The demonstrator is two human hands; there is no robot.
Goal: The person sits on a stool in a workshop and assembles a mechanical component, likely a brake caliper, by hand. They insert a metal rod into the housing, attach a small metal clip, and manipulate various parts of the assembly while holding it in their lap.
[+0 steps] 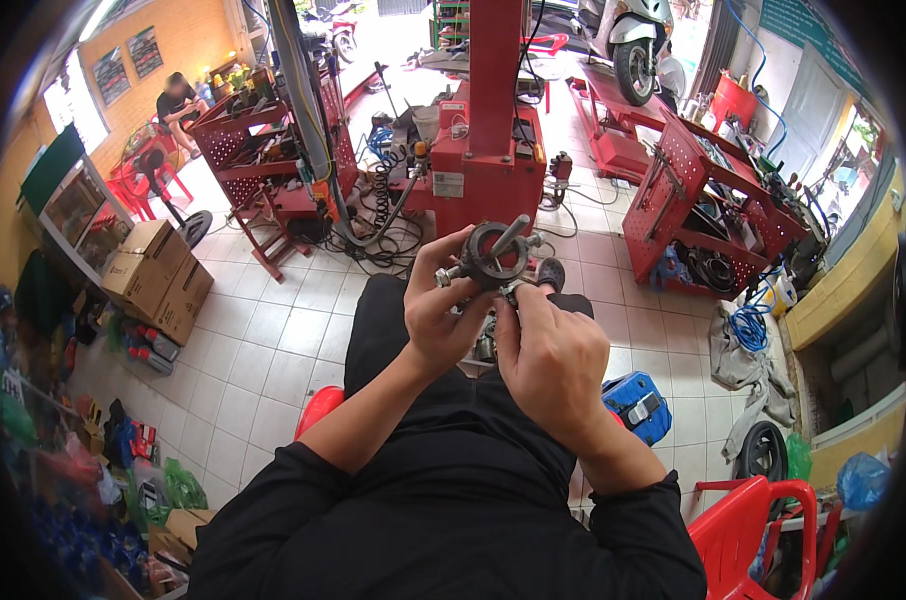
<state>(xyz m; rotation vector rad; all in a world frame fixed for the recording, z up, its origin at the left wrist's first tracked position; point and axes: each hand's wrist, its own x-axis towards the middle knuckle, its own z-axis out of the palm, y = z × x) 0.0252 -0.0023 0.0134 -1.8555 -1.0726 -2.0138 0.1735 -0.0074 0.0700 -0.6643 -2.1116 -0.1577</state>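
Over my lap I hold up a dark metal ring-shaped tool (498,256) with bolts sticking out of its sides and a pale rod through its middle. My left hand (441,318) is closed round the ring's left side, by a bolt with a nut. The thumb and fingers of my right hand (551,350) pinch a small bolt (511,294) at the ring's near edge; the fingers partly hide it. Below my hands, several metal parts (485,345) show between my thighs, mostly covered.
A red lift post (495,90) stands ahead, with cables on the tiled floor. Red tool carts (698,205) flank it. Cardboard boxes (158,280) are at left. A blue case (638,408) and red chair (753,540) are at right. Another person (176,105) sits far left.
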